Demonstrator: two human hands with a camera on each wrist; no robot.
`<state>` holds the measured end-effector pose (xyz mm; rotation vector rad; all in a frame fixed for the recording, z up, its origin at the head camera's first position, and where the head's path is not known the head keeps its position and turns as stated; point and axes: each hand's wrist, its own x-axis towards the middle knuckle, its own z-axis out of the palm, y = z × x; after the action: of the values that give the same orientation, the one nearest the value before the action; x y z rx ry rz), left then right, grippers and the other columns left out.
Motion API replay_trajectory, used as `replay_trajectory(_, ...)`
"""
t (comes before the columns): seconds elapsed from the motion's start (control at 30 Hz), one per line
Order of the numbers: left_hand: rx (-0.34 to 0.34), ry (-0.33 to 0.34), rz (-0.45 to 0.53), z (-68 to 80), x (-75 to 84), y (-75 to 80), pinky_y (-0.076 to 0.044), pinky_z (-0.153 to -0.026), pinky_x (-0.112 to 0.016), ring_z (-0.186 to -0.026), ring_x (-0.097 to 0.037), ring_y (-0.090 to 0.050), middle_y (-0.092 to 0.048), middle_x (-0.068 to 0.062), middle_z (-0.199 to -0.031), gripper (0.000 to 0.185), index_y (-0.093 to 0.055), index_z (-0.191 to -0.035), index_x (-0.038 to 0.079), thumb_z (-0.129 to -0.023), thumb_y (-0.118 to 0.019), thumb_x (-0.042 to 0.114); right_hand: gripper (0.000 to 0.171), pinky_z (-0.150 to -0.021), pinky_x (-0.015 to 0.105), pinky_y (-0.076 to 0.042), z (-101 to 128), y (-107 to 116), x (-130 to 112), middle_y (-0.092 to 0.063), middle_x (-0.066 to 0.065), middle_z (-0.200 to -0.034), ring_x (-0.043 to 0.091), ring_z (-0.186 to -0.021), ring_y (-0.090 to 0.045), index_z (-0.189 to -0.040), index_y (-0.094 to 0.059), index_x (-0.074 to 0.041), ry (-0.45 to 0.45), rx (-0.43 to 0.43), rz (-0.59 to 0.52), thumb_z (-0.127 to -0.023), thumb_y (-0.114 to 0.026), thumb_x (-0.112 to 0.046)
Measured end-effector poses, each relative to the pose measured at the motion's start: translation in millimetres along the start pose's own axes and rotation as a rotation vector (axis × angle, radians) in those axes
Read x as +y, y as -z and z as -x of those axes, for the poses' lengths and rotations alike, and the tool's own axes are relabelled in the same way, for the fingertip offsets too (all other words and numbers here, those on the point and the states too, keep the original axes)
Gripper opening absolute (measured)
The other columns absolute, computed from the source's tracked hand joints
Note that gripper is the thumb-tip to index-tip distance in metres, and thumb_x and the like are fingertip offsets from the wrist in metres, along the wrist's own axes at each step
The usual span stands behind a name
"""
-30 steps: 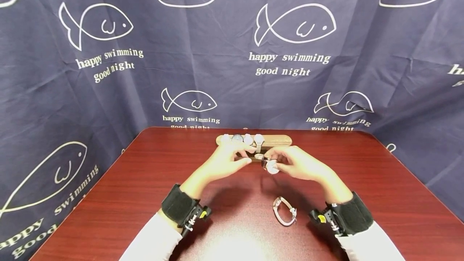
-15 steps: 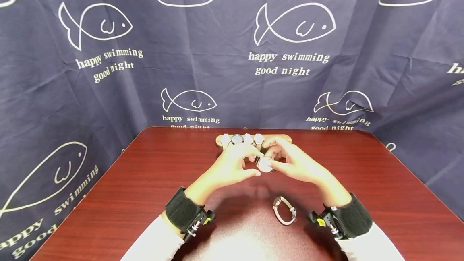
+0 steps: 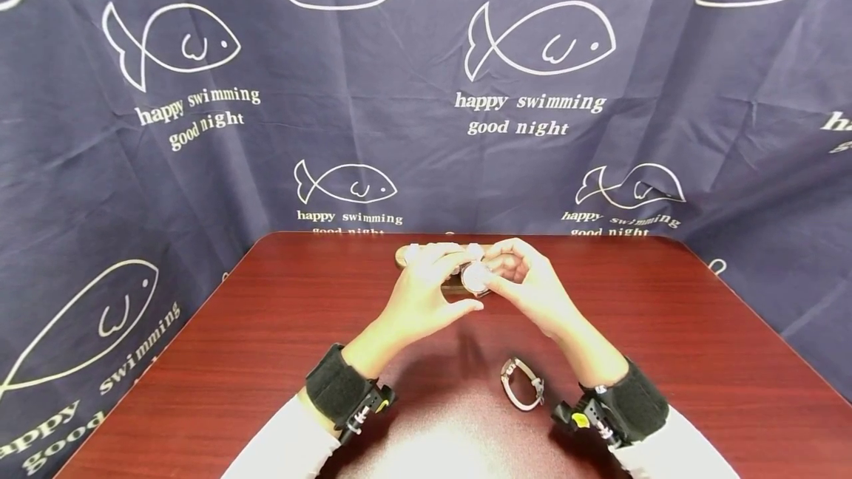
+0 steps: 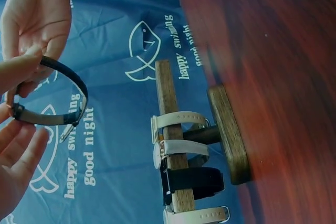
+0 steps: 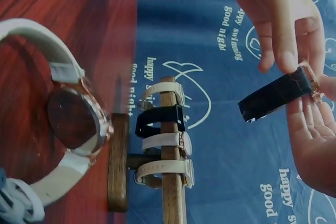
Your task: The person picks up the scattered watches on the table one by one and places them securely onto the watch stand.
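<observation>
My right hand (image 3: pixel 532 290) pinches a wristwatch (image 3: pixel 475 278) with a pale dial, thumb at the dial's edge. Both wrist views show its dark strap (image 5: pixel 275 95) and rose-gold case (image 5: pixel 310 80). From the other side, my left hand (image 3: pixel 422 290) reaches in with thumb and fingers spread; its fingertips are close to the watch, and firm contact is hard to tell. Just behind both hands stands a wooden T-bar watch stand (image 4: pixel 167 82), partly hidden by them in the head view. Several watches hang on it, among them one with a black strap (image 4: pixel 202 182).
A second watch (image 3: pixel 522 384) with a pale strap stands on its side on the reddish table (image 3: pixel 299 361), nearer the body; it looms large in the right wrist view. A dark fish-print curtain (image 3: pixel 413 94) rises behind the table.
The held watch has moved left and away from the body, closer to the stand, and its dial has turned. My left hand has shifted right toward it. The watch on the table has stayed put.
</observation>
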<state>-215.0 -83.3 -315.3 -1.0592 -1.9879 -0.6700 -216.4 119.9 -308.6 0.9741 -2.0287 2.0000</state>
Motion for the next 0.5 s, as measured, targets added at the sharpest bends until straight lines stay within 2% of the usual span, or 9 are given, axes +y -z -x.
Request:
replay_trajectory(0.13,0.013,-0.024,-0.012,-0.8,-1.3,1.6,-0.039,-0.091,-0.042,-0.113,-0.022,-0.058,-0.064,-0.007,-0.121,0.059,-0.066,-0.121,0.01,-0.068,-0.088,0.021,0.033,-0.077,0.026,-0.055,0.8,-1.1,-0.2,-0.071,0.001,-0.095,0.015,-0.086,-0.067,-0.112,-0.054,0.011,-0.004,-0.003,-0.019,-0.084,-0.07,0.005)
replay_trajectory(0.2,0.015,-0.02,-0.016,-1.1,-2.3,2.9,-0.037,-0.088,-0.045,-0.113,-0.022,-0.058,-0.064,-0.008,-0.121,0.057,-0.067,-0.121,0.01,-0.068,-0.086,0.021,0.034,-0.078,0.026,-0.055,1.0,-1.0,-0.3,-0.071,0.001,-0.096,0.014,-0.087,-0.067,-0.113,-0.055,0.01,-0.002,-0.013,-0.01,-0.083,-0.07,0.007)
replay_trajectory(0.3,0.036,-0.009,0.007,-3.0,-4.5,5.6,-0.039,-0.086,-0.046,-0.111,-0.023,-0.059,-0.066,-0.008,-0.117,0.054,-0.069,-0.117,0.01,-0.066,-0.084,0.019,0.04,-0.081,0.028,-0.055,0.8,0.3,-0.1,-0.069,0.006,-0.101,0.015,-0.088,-0.066,-0.117,-0.056,0.011,0.034,-0.04,0.022,-0.08,-0.071,0.011)
replay_trajectory(0.4,0.067,-0.014,0.057,-5.9,-6.8,8.3,-0.045,-0.087,-0.043,-0.107,-0.023,-0.061,-0.067,-0.008,-0.112,0.051,-0.07,-0.112,0.008,-0.064,-0.083,0.016,0.053,-0.086,0.031,-0.054,0.2,2.8,-0.4,-0.066,0.011,-0.11,0.016,-0.096,-0.065,-0.124,-0.055,0.007,0.115,-0.068,0.124,-0.075,-0.075,0.013)
replay_trajectory(0.5,0.071,-0.024,0.112,-7.9,-7.2,10.3,-0.049,-0.089,-0.039,-0.107,-0.021,-0.062,-0.068,-0.007,-0.11,0.048,-0.07,-0.11,0.007,-0.064,-0.083,0.015,0.067,-0.092,0.033,-0.051,-0.2,6.3,-0.7,-0.061,0.013,-0.122,0.016,-0.106,-0.063,-0.132,-0.053,0.001,0.215,-0.093,0.271,-0.071,-0.081,0.01)
